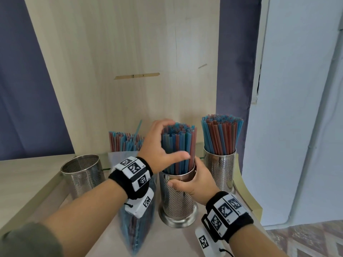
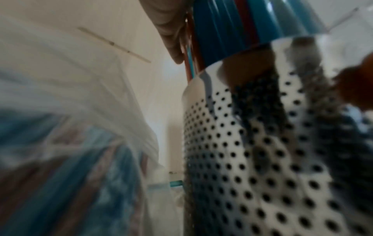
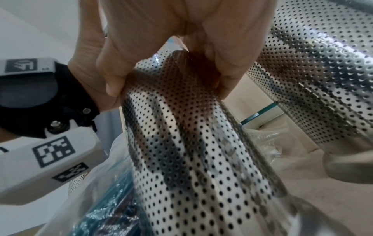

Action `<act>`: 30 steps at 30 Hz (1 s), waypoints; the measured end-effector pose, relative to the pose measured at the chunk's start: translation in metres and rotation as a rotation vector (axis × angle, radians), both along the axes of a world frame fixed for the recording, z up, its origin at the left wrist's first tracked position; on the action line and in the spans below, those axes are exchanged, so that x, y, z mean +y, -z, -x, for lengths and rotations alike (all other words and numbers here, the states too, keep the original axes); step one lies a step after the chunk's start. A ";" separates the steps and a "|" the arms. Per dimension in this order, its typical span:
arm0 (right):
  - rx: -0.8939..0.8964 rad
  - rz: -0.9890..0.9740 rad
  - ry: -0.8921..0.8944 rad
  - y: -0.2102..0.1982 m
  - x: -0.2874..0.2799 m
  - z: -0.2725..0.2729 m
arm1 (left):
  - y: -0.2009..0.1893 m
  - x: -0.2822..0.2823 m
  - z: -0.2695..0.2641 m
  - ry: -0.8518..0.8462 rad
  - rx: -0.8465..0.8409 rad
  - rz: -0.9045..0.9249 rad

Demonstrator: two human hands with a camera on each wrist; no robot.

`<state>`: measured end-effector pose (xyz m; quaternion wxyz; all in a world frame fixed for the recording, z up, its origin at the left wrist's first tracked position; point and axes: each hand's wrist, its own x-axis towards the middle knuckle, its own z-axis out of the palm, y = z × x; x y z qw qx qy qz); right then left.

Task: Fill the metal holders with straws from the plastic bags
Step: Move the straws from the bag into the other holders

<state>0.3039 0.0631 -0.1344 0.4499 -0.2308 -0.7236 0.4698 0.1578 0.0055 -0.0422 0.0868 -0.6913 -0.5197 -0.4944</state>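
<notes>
Nearest the viewer, two forearms wearing black wristbands with square coded markers reach over a pale counter (image 1: 35, 199). Right hand (image 1: 196, 179) wraps its thumb and fingers around the upper wall of the middle holder (image 1: 177, 203), a perforated metal cylinder standing upright near the counter's front. Left hand (image 1: 159, 145) curves loosely around the bundle of blue and red straws (image 1: 179, 148) standing in that holder, fingers arched over the far top, thumb stretched across the near side; it cups rather than squeezes them. To the right, farther back, a second holder (image 1: 220, 168) stands packed with straws. To the left, an empty holder (image 1: 81, 173) stands apart. A clear plastic bag of straws (image 1: 136, 230) lies just left of the middle holder, beneath the left wrist. Another open bag of straws (image 1: 125, 143) stands upright at the far edge against a wooden panel (image 1: 120, 62).
</notes>
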 end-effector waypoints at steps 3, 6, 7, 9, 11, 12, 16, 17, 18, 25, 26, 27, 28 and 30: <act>-0.012 -0.004 -0.005 0.000 0.000 -0.001 | -0.004 0.006 -0.005 -0.119 -0.128 0.079; -0.024 -0.012 0.018 -0.001 0.001 -0.001 | -0.004 0.012 -0.002 -0.096 -0.359 0.144; -0.024 -0.011 0.021 -0.001 0.001 -0.001 | -0.003 0.012 -0.001 -0.082 -0.400 0.171; -0.025 -0.011 0.029 -0.001 0.000 0.000 | -0.001 0.008 0.001 -0.042 -0.479 0.219; -0.021 -0.009 0.028 -0.001 -0.001 -0.001 | 0.003 0.004 0.006 -0.028 -0.476 0.264; -0.021 -0.008 0.027 -0.002 -0.003 -0.001 | 0.006 0.002 0.008 -0.040 -0.442 0.287; -0.011 -0.006 0.033 -0.002 -0.007 0.000 | 0.019 -0.010 0.003 -0.009 -0.472 0.317; -0.006 -0.006 0.039 -0.002 -0.008 0.000 | 0.022 -0.014 -0.002 -0.015 -0.473 0.351; -0.002 -0.002 0.046 -0.002 -0.008 0.000 | 0.025 -0.018 -0.005 -0.025 -0.461 0.386; -0.030 -0.051 0.075 -0.006 -0.014 -0.005 | 0.050 -0.044 0.017 -0.202 -0.163 0.192; -0.035 -0.053 0.084 -0.006 -0.015 -0.006 | 0.052 -0.049 0.023 -0.287 -0.162 0.128; -0.041 -0.052 0.095 -0.006 -0.015 -0.006 | 0.053 -0.055 0.027 -0.384 -0.141 0.079; -0.044 -0.051 0.106 -0.006 -0.016 -0.006 | 0.055 -0.059 0.033 -0.489 -0.111 0.061; -0.049 -0.051 0.129 -0.004 -0.017 -0.005 | 0.063 -0.059 0.046 -0.675 -0.066 0.161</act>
